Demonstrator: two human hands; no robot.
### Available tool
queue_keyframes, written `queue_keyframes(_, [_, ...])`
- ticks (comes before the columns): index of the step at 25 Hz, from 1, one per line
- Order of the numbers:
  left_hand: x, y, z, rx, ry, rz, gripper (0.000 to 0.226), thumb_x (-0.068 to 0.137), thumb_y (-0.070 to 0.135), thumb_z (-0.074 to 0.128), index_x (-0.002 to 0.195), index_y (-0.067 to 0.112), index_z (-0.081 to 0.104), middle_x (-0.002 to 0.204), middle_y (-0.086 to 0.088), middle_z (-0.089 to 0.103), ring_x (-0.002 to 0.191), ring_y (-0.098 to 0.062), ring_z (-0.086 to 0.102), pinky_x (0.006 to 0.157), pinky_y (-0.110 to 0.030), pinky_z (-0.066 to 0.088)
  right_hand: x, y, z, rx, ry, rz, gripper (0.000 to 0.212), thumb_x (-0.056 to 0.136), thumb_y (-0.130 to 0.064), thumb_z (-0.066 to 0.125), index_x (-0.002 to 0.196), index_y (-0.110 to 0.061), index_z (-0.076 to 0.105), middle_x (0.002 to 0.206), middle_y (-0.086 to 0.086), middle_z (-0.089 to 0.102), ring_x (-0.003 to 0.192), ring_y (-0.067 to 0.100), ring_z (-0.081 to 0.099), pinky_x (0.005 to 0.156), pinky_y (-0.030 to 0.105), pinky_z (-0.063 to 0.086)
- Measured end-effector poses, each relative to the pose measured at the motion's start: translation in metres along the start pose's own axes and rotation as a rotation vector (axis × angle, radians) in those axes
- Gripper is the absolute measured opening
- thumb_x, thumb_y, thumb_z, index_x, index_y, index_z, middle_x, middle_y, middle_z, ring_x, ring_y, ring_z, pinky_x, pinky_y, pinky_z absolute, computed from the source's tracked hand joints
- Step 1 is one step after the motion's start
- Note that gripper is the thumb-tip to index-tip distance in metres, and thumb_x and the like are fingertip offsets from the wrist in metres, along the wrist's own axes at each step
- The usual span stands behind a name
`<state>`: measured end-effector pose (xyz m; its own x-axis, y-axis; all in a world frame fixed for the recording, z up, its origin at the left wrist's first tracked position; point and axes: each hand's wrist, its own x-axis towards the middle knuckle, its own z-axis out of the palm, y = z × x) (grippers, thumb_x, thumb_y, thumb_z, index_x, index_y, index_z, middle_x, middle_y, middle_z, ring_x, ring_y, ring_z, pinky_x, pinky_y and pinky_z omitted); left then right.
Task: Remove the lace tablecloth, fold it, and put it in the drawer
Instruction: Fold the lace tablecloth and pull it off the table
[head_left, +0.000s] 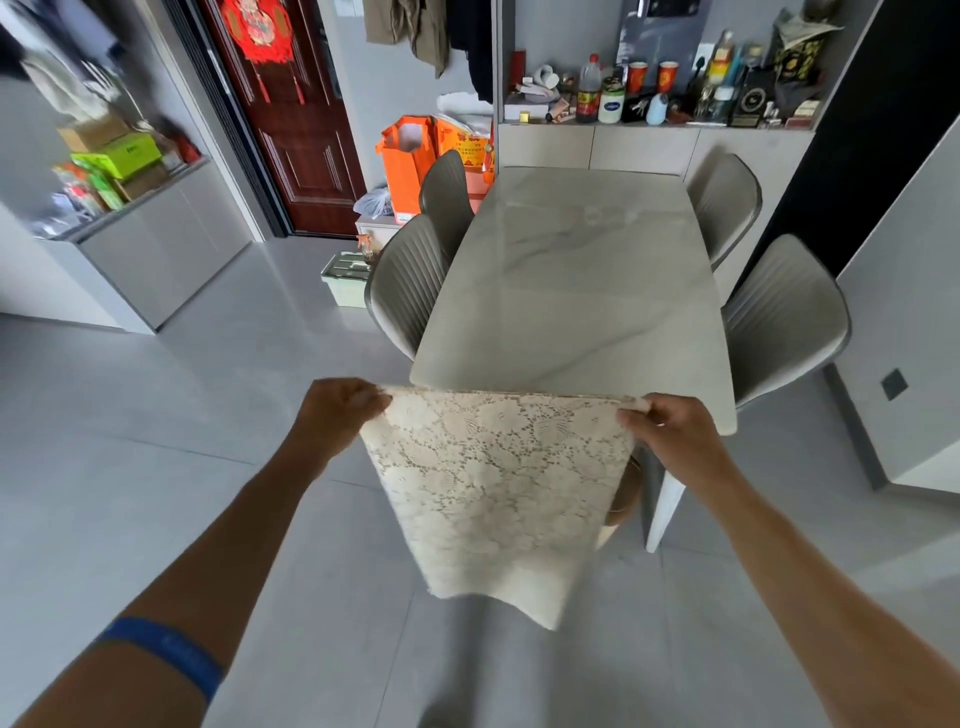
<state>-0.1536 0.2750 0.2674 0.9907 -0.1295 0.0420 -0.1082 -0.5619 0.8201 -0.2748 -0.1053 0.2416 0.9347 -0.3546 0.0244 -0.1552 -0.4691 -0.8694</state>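
Observation:
The cream lace tablecloth (493, 488) hangs folded in the air in front of me, just before the near end of the marble dining table (571, 291). My left hand (337, 410) pinches its upper left corner. My right hand (665, 426) pinches its upper right corner. The top edge is stretched straight between both hands and the cloth drops down toward the floor, narrowing at the bottom. The tabletop is bare. No drawer shows open in this view.
Grey chairs stand along the table, two on the left (410, 280) and two on the right (784, 317). A cabinet with a cluttered shelf (649, 140) is behind the table. Orange bags (410, 161) and a green box (345, 278) sit on the floor near the red door (291, 114).

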Motion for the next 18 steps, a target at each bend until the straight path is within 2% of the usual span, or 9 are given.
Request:
queue_keyframes(2, [-0.004, -0.010, 0.015, -0.141, -0.074, -0.166, 0.010, 0.087, 0.013, 0.069, 0.079, 0.008, 0.068, 0.072, -0.007, 0.064, 0.066, -0.010, 0.062, 0.061, -0.025, 0.053, 0.007, -0.010, -0.005, 0.092, 0.063, -0.028, 0.007, 0.085, -0.022, 0.073, 0.082, -0.016, 0.072, 0.058, -0.015, 0.065, 0.055, 0.005, 0.057, 0.055, 0.016, 0.043])
queue_keyframes(3, [-0.005, -0.011, 0.023, -0.199, -0.096, -0.218, 0.014, 0.090, 0.015, 0.067, 0.076, 0.012, 0.063, 0.074, -0.006, 0.062, 0.069, -0.015, 0.062, 0.057, -0.028, 0.056, 0.010, -0.013, -0.009, 0.108, 0.082, -0.062, 0.004, 0.086, -0.024, 0.073, 0.090, -0.025, 0.073, 0.064, -0.022, 0.067, 0.056, -0.002, 0.060, 0.053, 0.009, 0.042])
queue_keyframes(4, [-0.005, -0.012, 0.031, -0.248, -0.092, -0.239, 0.019, 0.091, 0.018, 0.066, 0.074, 0.014, 0.059, 0.075, -0.006, 0.061, 0.069, -0.017, 0.063, 0.053, -0.030, 0.057, 0.012, -0.018, -0.015, 0.111, 0.085, -0.088, 0.011, 0.086, -0.025, 0.073, 0.090, -0.036, 0.071, 0.068, -0.027, 0.067, 0.059, -0.006, 0.060, 0.054, 0.005, 0.041])
queue_keyframes(5, [-0.004, -0.012, 0.036, -0.278, -0.070, -0.234, 0.021, 0.090, 0.018, 0.067, 0.072, 0.015, 0.057, 0.076, -0.007, 0.061, 0.069, -0.019, 0.066, 0.052, -0.031, 0.058, 0.015, -0.019, -0.020, 0.114, 0.078, -0.098, 0.014, 0.086, -0.027, 0.072, 0.081, -0.040, 0.067, 0.065, -0.026, 0.065, 0.057, -0.006, 0.058, 0.053, 0.006, 0.040])
queue_keyframes(7, [-0.004, -0.010, 0.040, -0.347, -0.037, -0.195, 0.017, 0.084, 0.015, 0.076, 0.072, 0.015, 0.063, 0.075, -0.010, 0.067, 0.070, -0.024, 0.071, 0.057, -0.030, 0.060, 0.020, -0.015, -0.028, 0.129, 0.093, -0.072, 0.030, 0.084, -0.030, 0.073, 0.061, -0.026, 0.054, 0.049, -0.015, 0.050, 0.044, 0.002, 0.041, 0.047, 0.014, 0.034])
queue_keyframes(10, [-0.005, -0.008, 0.041, -0.399, -0.074, -0.134, 0.020, 0.072, 0.011, 0.084, 0.085, 0.024, 0.076, 0.080, -0.003, 0.076, 0.070, -0.017, 0.071, 0.067, -0.023, 0.058, 0.024, -0.004, -0.044, 0.214, 0.146, -0.032, 0.036, 0.083, -0.027, 0.076, 0.066, -0.007, 0.051, 0.055, -0.002, 0.045, 0.054, 0.014, 0.037, 0.047, 0.020, 0.032])
queue_keyframes(13, [-0.004, 0.015, 0.047, -0.539, -0.068, -0.100, 0.011, 0.074, 0.011, 0.082, 0.083, 0.016, 0.079, 0.079, -0.010, 0.072, 0.070, -0.021, 0.062, 0.071, -0.030, 0.053, 0.022, 0.000, -0.061, 0.385, 0.176, -0.020, 0.040, 0.082, -0.027, 0.077, 0.081, 0.006, 0.055, 0.073, 0.011, 0.051, 0.069, 0.020, 0.044, 0.060, 0.026, 0.039])
queue_keyframes(16, [0.005, 0.056, 0.051, -0.567, -0.036, -0.047, 0.004, 0.079, 0.016, 0.079, 0.082, 0.019, 0.080, 0.072, -0.001, 0.072, 0.064, -0.018, 0.059, 0.060, -0.028, 0.052, 0.024, -0.012, -0.087, 0.459, 0.232, -0.041, 0.048, 0.074, -0.038, 0.079, 0.086, 0.005, 0.060, 0.083, 0.011, 0.057, 0.076, 0.021, 0.052, 0.075, 0.034, 0.045])
queue_keyframes(18, [0.014, 0.085, 0.052, -0.506, 0.011, 0.042, 0.004, 0.081, 0.017, 0.078, 0.083, 0.020, 0.077, 0.083, 0.003, 0.075, 0.070, -0.014, 0.065, 0.064, -0.026, 0.055, 0.032, -0.018, -0.105, 0.416, 0.240, -0.069, 0.032, 0.079, -0.030, 0.078, 0.089, -0.002, 0.070, 0.113, 0.002, 0.066, 0.104, 0.020, 0.062, 0.095, 0.041, 0.047])
